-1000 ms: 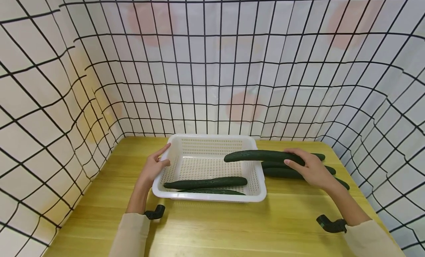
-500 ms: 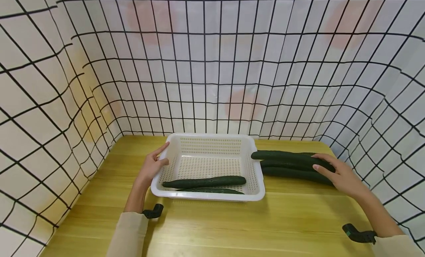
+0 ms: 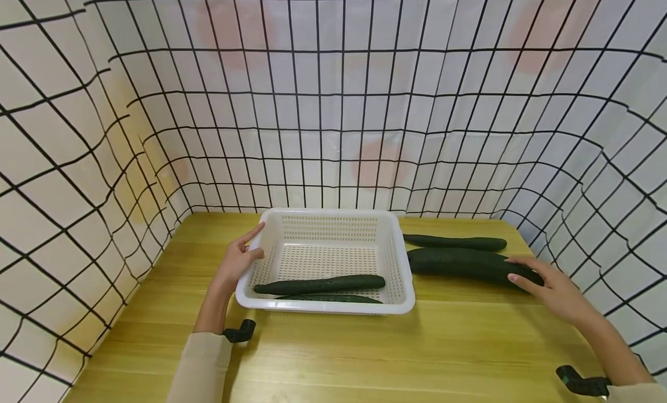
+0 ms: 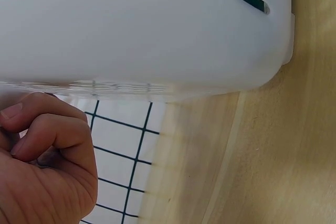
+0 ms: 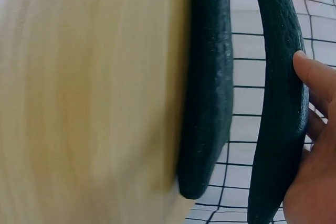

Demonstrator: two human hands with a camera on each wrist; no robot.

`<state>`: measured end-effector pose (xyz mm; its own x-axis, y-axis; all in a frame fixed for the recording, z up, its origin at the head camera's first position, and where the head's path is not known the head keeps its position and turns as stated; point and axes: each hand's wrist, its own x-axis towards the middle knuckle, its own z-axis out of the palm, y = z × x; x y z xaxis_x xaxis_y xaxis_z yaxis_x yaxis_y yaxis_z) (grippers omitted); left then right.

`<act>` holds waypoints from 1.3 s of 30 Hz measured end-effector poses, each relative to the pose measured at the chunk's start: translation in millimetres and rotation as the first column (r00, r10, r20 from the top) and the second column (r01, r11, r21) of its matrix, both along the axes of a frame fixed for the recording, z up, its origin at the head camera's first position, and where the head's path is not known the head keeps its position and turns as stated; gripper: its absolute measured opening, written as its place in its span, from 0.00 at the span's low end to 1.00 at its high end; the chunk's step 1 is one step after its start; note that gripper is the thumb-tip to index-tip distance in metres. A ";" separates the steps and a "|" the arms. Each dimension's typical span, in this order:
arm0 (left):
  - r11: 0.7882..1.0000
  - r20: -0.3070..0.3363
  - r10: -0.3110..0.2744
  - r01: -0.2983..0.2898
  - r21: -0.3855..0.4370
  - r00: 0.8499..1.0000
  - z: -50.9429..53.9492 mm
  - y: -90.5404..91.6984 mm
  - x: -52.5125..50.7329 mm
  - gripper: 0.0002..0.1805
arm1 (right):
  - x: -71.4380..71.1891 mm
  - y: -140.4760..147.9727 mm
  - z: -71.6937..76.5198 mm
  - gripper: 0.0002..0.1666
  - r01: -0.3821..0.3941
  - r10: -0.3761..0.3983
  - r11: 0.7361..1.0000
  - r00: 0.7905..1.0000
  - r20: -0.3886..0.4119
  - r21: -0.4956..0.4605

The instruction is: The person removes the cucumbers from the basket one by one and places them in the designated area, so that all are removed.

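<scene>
Two cucumbers (image 3: 323, 285) lay in white basket (image 3: 328, 261), gripped by left hand (image 3: 238, 263); right hand (image 3: 554, 288) grasped another cucumber (image 5: 281, 103).

The head view looks forward and down from above, farthest off, over the whole basket (image 3: 323, 307); the left wrist view, turned sideways, sits close to its wall and the left hand (image 4: 47, 166); the right wrist view, also sideways, closely faces two cucumbers (image 5: 281, 103); head shares basket with left, cucumbers with right.

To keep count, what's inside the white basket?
The basket holds a cucumber and, nearer, a second cucumber partly covered by the near rim. Anything lower behind that rim is hidden.
</scene>
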<state>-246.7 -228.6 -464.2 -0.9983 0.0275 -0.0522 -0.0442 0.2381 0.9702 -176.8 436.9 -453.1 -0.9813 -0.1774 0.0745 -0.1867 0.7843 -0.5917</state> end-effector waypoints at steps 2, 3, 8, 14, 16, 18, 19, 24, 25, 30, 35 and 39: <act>1.000 0.004 -0.003 0.003 0.002 1.000 0.0 -0.5 -0.1 0.42 | -0.2 1.0 -5.3 0.33 -0.003 0.003 1.000 1.000 0.012 0.000; 1.000 0.009 -0.005 0.005 0.003 1.000 0.2 -0.6 -0.1 0.42 | -0.4 1.3 -8.2 0.33 -0.006 0.006 1.000 1.000 0.014 0.001; 1.000 0.047 -0.009 0.009 -0.002 0.999 5.3 0.7 1.0 0.41 | -0.9 1.1 -21.6 0.32 -0.010 0.010 1.000 1.000 0.024 0.014; 1.000 0.066 -0.022 0.023 -0.007 0.998 24.6 7.6 11.7 0.41 | -2.1 0.8 -34.2 0.31 -0.044 0.044 0.999 0.999 0.001 0.017; 1.000 0.064 -0.026 0.027 -0.006 0.998 30.5 10.0 16.0 0.41 | -1.8 -0.3 -36.7 0.30 -0.047 0.048 0.998 0.999 -0.019 0.029; 0.999 0.057 -0.032 0.032 -0.002 0.998 31.5 10.7 17.8 0.41 | -1.6 -1.5 -39.0 0.30 -0.052 0.053 0.998 0.998 -0.038 0.042; 0.999 0.054 -0.035 0.035 0.001 0.998 32.2 11.2 18.6 0.41 | -1.4 -1.8 -39.9 0.29 -0.053 0.055 0.997 0.997 -0.048 0.047; 0.999 0.052 -0.035 0.036 0.000 0.998 30.5 11.4 18.8 0.42 | -0.5 -1.6 -48.0 0.26 -0.066 0.077 0.993 0.989 -0.123 0.094; 0.999 0.055 -0.032 0.032 0.000 0.998 29.6 11.0 18.1 0.42 | -0.6 -1.6 -49.3 0.25 -0.064 0.079 0.992 0.986 -0.144 0.107; 1.000 0.046 -0.024 0.023 0.009 0.999 11.8 5.3 6.5 0.42 | -4.0 -1.7 -52.0 0.23 -0.071 0.114 0.982 0.963 -0.244 0.177; 1.000 0.035 -0.022 0.021 0.006 0.999 6.6 1.1 2.3 0.42 | -7.8 -5.3 -52.0 0.22 -0.101 0.152 0.971 0.960 -0.233 0.217; 1.000 0.041 -0.018 0.018 -0.008 0.999 8.4 -0.1 1.1 0.42 | -10.9 -8.8 -46.9 0.25 -0.096 0.131 0.975 0.977 -0.167 0.202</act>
